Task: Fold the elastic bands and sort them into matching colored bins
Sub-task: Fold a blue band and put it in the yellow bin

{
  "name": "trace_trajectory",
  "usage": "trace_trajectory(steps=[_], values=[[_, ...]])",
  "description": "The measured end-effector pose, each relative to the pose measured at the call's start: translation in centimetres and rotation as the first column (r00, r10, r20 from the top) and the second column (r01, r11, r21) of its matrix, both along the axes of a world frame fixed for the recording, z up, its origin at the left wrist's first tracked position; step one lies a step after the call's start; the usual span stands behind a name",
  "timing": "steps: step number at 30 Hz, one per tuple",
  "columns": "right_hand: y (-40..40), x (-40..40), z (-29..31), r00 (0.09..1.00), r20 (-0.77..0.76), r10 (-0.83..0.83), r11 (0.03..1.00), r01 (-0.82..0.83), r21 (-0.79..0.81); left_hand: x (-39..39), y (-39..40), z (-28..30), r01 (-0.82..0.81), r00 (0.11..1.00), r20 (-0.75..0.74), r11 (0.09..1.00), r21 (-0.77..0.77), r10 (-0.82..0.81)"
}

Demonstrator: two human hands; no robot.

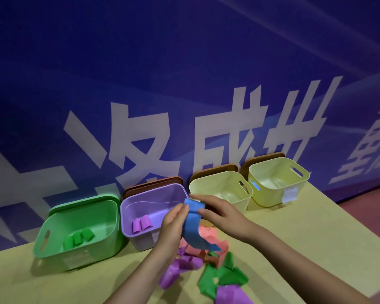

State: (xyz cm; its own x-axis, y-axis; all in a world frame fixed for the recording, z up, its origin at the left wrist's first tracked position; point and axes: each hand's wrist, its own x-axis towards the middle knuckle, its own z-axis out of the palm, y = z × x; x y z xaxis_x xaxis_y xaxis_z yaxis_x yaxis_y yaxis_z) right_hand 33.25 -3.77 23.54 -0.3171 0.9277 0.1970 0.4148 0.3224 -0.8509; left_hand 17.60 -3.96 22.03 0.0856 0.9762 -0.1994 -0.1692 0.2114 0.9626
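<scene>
Both hands pinch the blue band (192,224) above the loose pile (206,266), left hand (173,224) at its 9 o'clock, right hand (217,212) at 2 o'clock, seemingly mid-fold, so the ends should meet squarely before creasing.

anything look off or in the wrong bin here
Nothing sits in a wrong bin: green rolls lie in the green bin, purple rolls in the purple bin. One oddity: both hands hold a blue band, yet no blue bin shows, only two yellowish bins.
</scene>
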Motion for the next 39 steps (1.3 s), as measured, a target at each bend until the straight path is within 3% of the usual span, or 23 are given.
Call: trace_trajectory(steps=[3,8,11,17,22,27,32,39], values=[[0.4,-0.7,-0.1,0.988,-0.128,-0.089,0.987,0.07,-0.147,0.4,0.4,0.5,-0.035,0.997,-0.073,0.997,0.064,0.04],[1.6,-1.1,-0.3,0.97,-0.183,-0.159,0.981,0.135,-0.14,0.8,0.8,1.1,-0.111,0.987,-0.101,0.983,0.147,0.127],[2.1,-1.3,0.0,0.966,-0.216,-0.139,0.983,0.109,-0.146,0.7,1.3,1.1,-0.122,0.988,-0.078,0.98,0.159,0.135],[2.6,-1.7,0.2,0.962,-0.259,-0.091,0.991,0.061,-0.12,0.7,1.9,0.8,-0.16,0.96,-0.185,0.952,0.261,0.212],[2.8,-2.1,-1.2,0.98,-0.108,-0.166,0.983,0.173,0.059,1.2,1.8,0.2,-0.174,0.941,-0.238,0.946,0.275,0.242],[2.3,-1.4,-2.3,0.98,-0.026,-0.2,0.963,0.201,0.18,1.7,2.0,-0.9,-0.178,0.968,-0.151,0.973,0.148,0.2],[2.1,-0.9,-2.5,0.96,-0.126,-0.251,0.961,0.263,0.087,1.5,2.5,-0.6,-0.052,0.993,0.105,0.995,-0.084,0.06],[2.5,-1.0,-2.4,0.948,-0.138,-0.288,0.95,0.3,0.083,1.9,2.6,-1.0,-0.102,0.993,0.039,0.975,-0.199,0.112]])
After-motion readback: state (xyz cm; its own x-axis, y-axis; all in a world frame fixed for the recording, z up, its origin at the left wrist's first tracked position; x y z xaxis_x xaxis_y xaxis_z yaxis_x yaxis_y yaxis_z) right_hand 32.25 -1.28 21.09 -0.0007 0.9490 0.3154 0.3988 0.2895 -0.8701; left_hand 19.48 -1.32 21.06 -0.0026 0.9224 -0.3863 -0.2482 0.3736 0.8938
